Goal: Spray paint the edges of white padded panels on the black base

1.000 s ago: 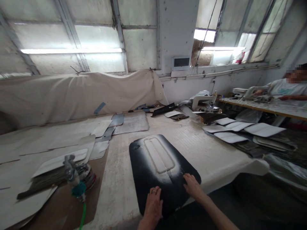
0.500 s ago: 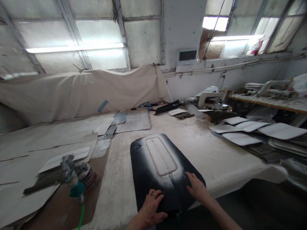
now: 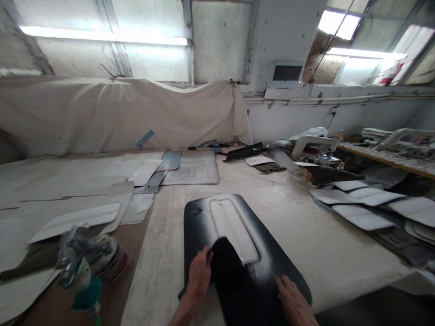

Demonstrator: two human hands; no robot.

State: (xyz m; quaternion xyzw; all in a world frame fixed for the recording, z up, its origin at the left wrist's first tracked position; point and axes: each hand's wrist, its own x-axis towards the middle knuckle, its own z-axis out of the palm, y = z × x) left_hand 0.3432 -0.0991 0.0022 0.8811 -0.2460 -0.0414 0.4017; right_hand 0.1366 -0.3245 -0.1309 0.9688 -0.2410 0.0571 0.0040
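A large black panel (image 3: 197, 226) with a whitish sprayed area lies on the pale table in front of me. Set into its middle is a long white padded piece (image 3: 234, 231) with rounded corners. My left hand (image 3: 200, 271) pinches the edge of a black flap (image 3: 226, 262), which is lifted and folded over the lower end of the white piece. On the panel's right part rests my right hand (image 3: 292, 296), its fingers bent and partly blurred against the black surface.
At lower left stand a spray gun (image 3: 81, 280) with a teal cup and a can (image 3: 110, 258). White padded pieces (image 3: 362, 216) are stacked at right. A grey board (image 3: 193, 168) lies behind the panel, near a sewing machine (image 3: 314, 144) at the back right.
My left hand has moved up and taken hold of the black flap, raising and folding it over. My right hand has slid slightly right and down. The view has shifted.
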